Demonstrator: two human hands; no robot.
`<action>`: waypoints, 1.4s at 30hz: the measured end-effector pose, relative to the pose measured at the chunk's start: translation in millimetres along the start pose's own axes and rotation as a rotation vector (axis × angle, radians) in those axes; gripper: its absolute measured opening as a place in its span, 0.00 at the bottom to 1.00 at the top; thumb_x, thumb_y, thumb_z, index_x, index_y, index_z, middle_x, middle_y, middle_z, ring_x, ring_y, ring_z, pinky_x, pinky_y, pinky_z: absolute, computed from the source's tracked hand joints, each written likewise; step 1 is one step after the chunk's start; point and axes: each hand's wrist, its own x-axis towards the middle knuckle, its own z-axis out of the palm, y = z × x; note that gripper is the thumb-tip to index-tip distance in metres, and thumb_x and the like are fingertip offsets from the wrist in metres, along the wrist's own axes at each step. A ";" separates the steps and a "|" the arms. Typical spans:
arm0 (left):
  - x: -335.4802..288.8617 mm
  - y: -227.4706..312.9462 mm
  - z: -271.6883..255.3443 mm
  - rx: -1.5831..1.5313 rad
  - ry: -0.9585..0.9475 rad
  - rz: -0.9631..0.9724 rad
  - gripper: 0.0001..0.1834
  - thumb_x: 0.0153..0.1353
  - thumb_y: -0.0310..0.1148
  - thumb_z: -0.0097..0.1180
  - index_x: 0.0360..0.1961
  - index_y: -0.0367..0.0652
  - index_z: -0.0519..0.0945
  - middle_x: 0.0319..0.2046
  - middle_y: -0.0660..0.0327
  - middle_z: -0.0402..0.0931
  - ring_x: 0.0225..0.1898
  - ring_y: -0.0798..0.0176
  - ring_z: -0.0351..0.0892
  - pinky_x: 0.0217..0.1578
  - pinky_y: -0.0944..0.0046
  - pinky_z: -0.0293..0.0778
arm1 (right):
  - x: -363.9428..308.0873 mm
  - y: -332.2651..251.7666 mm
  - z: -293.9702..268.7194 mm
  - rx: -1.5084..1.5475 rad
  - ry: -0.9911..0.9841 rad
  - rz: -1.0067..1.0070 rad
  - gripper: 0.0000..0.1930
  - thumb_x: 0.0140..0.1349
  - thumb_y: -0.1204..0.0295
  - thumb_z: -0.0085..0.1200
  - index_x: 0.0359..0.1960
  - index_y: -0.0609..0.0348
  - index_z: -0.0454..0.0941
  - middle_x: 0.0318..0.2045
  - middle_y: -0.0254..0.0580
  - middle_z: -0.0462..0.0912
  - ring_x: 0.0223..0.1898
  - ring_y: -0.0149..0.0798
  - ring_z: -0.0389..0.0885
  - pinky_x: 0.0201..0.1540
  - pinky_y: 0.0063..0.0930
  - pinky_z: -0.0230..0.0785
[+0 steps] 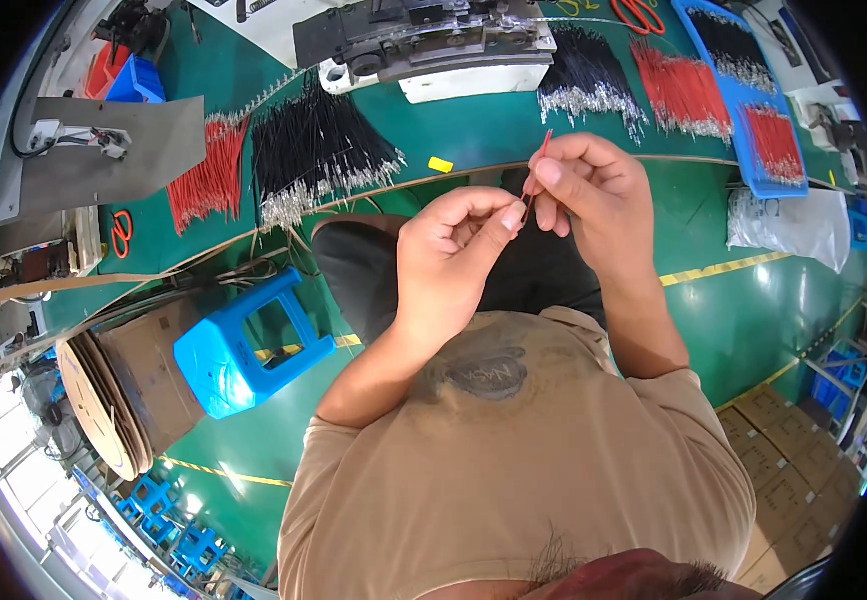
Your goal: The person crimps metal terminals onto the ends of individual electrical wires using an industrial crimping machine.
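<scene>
In front of my body, just off the bench's front edge, both hands meet at a short, thin red wire (546, 146). My right hand (603, 205) pinches it between thumb and forefinger, and one end sticks up past the fingertips. Close beside, my left hand (448, 258) is closed with thumb against forefinger at the wire's lower part. The fingers hide that end, and a dark strand seems to show there. Beyond the hands lie bundles of black wires (585, 75) and red wires (675, 85) with silvery terminals.
A bench machine (423, 45) stands ahead on the green bench. To its left are more black wires (318, 140) and red wires (208, 175), plus red-handled scissors (121, 233). A blue tray (743, 110) holds wires at right. Below left are a blue stool (215, 365) and a cardboard reel (103, 405).
</scene>
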 end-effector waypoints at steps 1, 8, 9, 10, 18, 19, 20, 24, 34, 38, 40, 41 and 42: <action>0.1 -1.0 0.0 -0.001 0.002 -0.002 0.05 0.60 0.22 0.56 0.36 0.31 0.78 0.31 0.62 0.78 0.32 0.75 0.74 0.34 0.76 0.71 | 0.3 0.5 -0.2 0.009 -0.003 0.009 0.06 0.59 0.74 0.57 0.33 0.65 0.77 0.23 0.38 0.79 0.18 0.24 0.74 0.16 0.14 0.61; 1.9 -4.9 -2.1 0.071 -0.005 0.022 0.04 0.59 0.22 0.57 0.35 0.32 0.79 0.31 0.64 0.78 0.31 0.77 0.73 0.32 0.76 0.70 | 0.6 1.2 0.5 0.004 0.015 0.008 0.06 0.59 0.74 0.57 0.32 0.64 0.77 0.21 0.36 0.79 0.17 0.22 0.74 0.16 0.13 0.60; 1.6 -5.3 -2.2 0.097 -0.004 0.016 0.04 0.59 0.22 0.57 0.35 0.33 0.79 0.31 0.64 0.78 0.31 0.77 0.73 0.31 0.77 0.70 | 0.4 0.9 0.7 -0.003 0.020 0.005 0.06 0.59 0.74 0.58 0.32 0.64 0.77 0.21 0.36 0.79 0.17 0.22 0.73 0.16 0.13 0.60; 1.5 -5.3 -1.6 0.096 -0.005 0.016 0.04 0.59 0.22 0.57 0.35 0.33 0.79 0.31 0.64 0.78 0.31 0.77 0.73 0.31 0.77 0.70 | 0.2 0.6 0.8 -0.009 0.025 0.002 0.06 0.58 0.74 0.58 0.32 0.64 0.77 0.21 0.36 0.79 0.17 0.22 0.73 0.16 0.13 0.60; 1.4 -5.2 0.1 0.150 0.003 0.053 0.04 0.58 0.23 0.58 0.35 0.33 0.80 0.30 0.64 0.78 0.29 0.78 0.72 0.30 0.76 0.69 | -0.1 -0.5 -0.5 -0.005 0.027 0.021 0.05 0.58 0.74 0.58 0.31 0.64 0.77 0.21 0.36 0.79 0.17 0.22 0.73 0.15 0.13 0.59; 1.2 -5.0 0.2 0.150 0.002 0.051 0.04 0.58 0.23 0.58 0.35 0.33 0.80 0.30 0.64 0.78 0.29 0.78 0.72 0.30 0.76 0.69 | 0.0 -0.4 -0.7 0.010 0.026 0.032 0.05 0.58 0.74 0.58 0.31 0.64 0.77 0.20 0.36 0.79 0.16 0.22 0.73 0.15 0.13 0.59; 0.9 -3.9 0.1 0.159 0.003 0.048 0.04 0.58 0.23 0.58 0.34 0.33 0.80 0.29 0.64 0.77 0.29 0.78 0.72 0.29 0.76 0.69 | 0.0 -0.7 -0.5 0.008 0.026 0.031 0.05 0.58 0.74 0.58 0.31 0.64 0.77 0.20 0.36 0.79 0.16 0.22 0.73 0.15 0.13 0.59; 1.1 -4.6 -0.2 0.170 -0.001 0.049 0.04 0.58 0.23 0.57 0.34 0.33 0.80 0.29 0.64 0.77 0.28 0.78 0.71 0.28 0.77 0.68 | 0.3 -1.4 -1.0 0.026 0.013 0.030 0.05 0.57 0.75 0.58 0.30 0.64 0.77 0.21 0.37 0.79 0.16 0.23 0.72 0.15 0.13 0.58; 0.5 -3.2 1.6 0.157 -0.021 0.041 0.04 0.59 0.23 0.57 0.35 0.34 0.80 0.28 0.65 0.76 0.27 0.79 0.70 0.28 0.77 0.67 | -0.5 0.3 -2.6 0.053 0.009 0.044 0.06 0.57 0.74 0.59 0.30 0.64 0.77 0.20 0.38 0.79 0.16 0.22 0.72 0.14 0.13 0.58; -1.4 -0.5 -0.3 0.196 -0.068 0.015 0.07 0.60 0.24 0.55 0.37 0.31 0.78 0.30 0.61 0.77 0.31 0.72 0.74 0.35 0.74 0.72 | -2.0 -0.4 -0.7 0.049 0.018 0.034 0.06 0.57 0.74 0.58 0.30 0.64 0.77 0.20 0.37 0.79 0.15 0.22 0.72 0.14 0.13 0.58; -2.1 -0.3 -1.8 0.199 -0.072 0.013 0.07 0.61 0.24 0.55 0.38 0.31 0.78 0.30 0.61 0.77 0.31 0.72 0.74 0.35 0.74 0.72 | -2.9 -0.3 -0.5 0.037 0.021 0.030 0.05 0.57 0.74 0.58 0.30 0.63 0.77 0.20 0.37 0.79 0.15 0.22 0.72 0.14 0.13 0.57; -2.0 -0.6 -3.1 0.208 -0.084 0.026 0.07 0.61 0.24 0.55 0.38 0.31 0.78 0.30 0.62 0.77 0.31 0.72 0.74 0.35 0.74 0.72 | -3.5 -0.7 0.0 0.037 0.019 0.030 0.05 0.57 0.74 0.58 0.30 0.63 0.77 0.20 0.37 0.79 0.15 0.22 0.72 0.14 0.13 0.57; -1.6 -0.7 -4.3 0.216 -0.096 0.039 0.07 0.62 0.25 0.54 0.39 0.32 0.78 0.30 0.62 0.77 0.32 0.72 0.74 0.35 0.74 0.72 | -4.4 -1.2 0.5 0.007 0.025 0.033 0.05 0.57 0.74 0.58 0.30 0.63 0.78 0.20 0.36 0.78 0.15 0.21 0.71 0.14 0.13 0.56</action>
